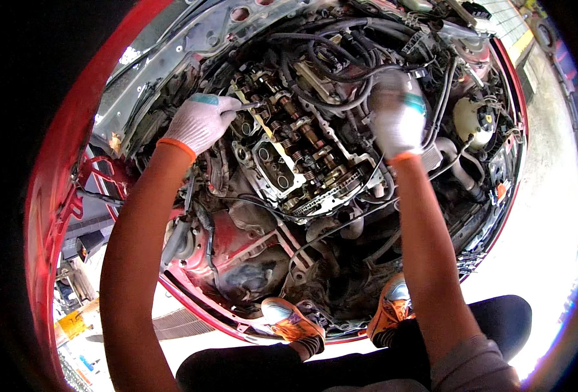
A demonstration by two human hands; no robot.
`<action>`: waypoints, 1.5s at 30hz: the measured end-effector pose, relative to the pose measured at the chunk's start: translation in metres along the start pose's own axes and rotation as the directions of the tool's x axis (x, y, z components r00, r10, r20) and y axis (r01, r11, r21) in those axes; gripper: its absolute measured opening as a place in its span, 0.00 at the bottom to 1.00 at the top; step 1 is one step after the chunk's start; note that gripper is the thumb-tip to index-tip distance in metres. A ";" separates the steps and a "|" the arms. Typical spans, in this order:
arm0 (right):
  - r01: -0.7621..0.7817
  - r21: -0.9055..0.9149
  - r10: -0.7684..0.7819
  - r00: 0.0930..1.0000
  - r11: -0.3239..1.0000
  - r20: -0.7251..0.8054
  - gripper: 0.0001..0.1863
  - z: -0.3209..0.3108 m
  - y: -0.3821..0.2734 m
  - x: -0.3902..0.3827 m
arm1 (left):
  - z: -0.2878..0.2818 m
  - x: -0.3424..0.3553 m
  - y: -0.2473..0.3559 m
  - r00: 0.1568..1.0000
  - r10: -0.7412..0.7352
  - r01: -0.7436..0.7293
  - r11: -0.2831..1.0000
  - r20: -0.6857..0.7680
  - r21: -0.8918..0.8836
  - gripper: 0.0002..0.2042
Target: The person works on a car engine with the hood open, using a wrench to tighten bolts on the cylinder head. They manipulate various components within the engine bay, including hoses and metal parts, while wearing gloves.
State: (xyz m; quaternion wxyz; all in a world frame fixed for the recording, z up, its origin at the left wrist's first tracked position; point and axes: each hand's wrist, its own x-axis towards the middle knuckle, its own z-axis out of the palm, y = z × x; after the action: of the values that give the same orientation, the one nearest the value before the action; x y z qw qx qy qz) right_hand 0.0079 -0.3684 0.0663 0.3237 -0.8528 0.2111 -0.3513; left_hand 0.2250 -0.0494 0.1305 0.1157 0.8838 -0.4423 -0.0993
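Observation:
My left hand (201, 124), in a white knitted glove with an orange cuff, is closed around a slim dark metal rod-like tool (254, 104). The tool's end points right, over the upper left part of an opened engine (308, 137). Camshafts and springs lie bare there, and a toothed chain (328, 196) runs along the near end. My right hand (399, 124), gloved alike, is over the hoses right of the engine. Motion smears its fingers, so I cannot tell whether it holds anything.
Black hoses (341, 101) loop behind and right of the engine. A whitish fluid reservoir (466, 121) stands at the right. The red car body (67, 150) curves around the left. My orange shoes (292, 320) are at the bay's front edge, beside a thin black cable (321, 236).

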 end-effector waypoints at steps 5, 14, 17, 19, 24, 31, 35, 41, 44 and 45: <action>-0.570 -0.267 0.401 0.775 0.777 -0.488 0.23 -0.070 0.077 -0.035 | -0.010 0.007 -0.003 0.874 -0.449 0.486 0.805 0.187 -0.340 0.09; -0.738 -0.180 0.665 0.668 0.651 -0.336 0.31 -0.044 0.086 -0.063 | -0.022 0.013 0.001 0.968 -0.196 0.238 0.910 0.154 -0.339 0.11; -0.758 -0.204 0.683 0.649 0.619 -0.335 0.26 -0.046 0.080 -0.057 | -0.031 0.018 -0.006 0.945 0.203 -0.254 0.949 0.256 0.185 0.09; -0.763 -0.236 0.687 0.645 0.601 -0.336 0.26 -0.046 0.079 -0.055 | -0.028 0.020 -0.006 0.989 0.038 -0.011 0.983 0.142 -0.184 0.10; -0.742 -0.231 0.626 0.660 0.629 -0.416 0.26 -0.042 0.079 -0.055 | -0.022 0.024 -0.009 0.976 -0.165 0.212 0.873 0.144 -0.439 0.18; -0.759 -0.233 0.652 0.644 0.608 -0.400 0.25 -0.043 0.075 -0.054 | -0.033 0.021 -0.003 0.738 -0.480 0.671 0.596 0.474 -0.441 0.17; -0.760 -0.221 0.652 0.642 0.611 -0.403 0.24 -0.044 0.075 -0.054 | -0.038 0.017 0.003 0.914 -0.235 0.331 0.903 0.330 -0.275 0.13; -0.761 -0.239 0.661 0.644 0.603 -0.386 0.24 -0.045 0.076 -0.053 | -0.030 0.020 -0.009 0.958 0.221 -0.233 0.972 0.185 0.045 0.15; -0.760 -0.239 0.655 0.645 0.605 -0.393 0.24 -0.044 0.076 -0.053 | -0.033 0.026 -0.016 0.915 0.283 -0.351 0.909 0.288 0.222 0.17; -0.758 -0.239 0.652 0.647 0.607 -0.394 0.24 -0.044 0.076 -0.054 | -0.035 0.027 -0.017 0.898 0.295 -0.389 0.879 0.328 0.275 0.18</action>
State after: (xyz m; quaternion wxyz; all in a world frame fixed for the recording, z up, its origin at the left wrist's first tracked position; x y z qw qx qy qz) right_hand -0.0706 -0.4076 0.0123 0.2317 -0.6876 0.6386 -0.2564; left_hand 0.2632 -0.0572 0.1569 -0.0825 0.7747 -0.6147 -0.1229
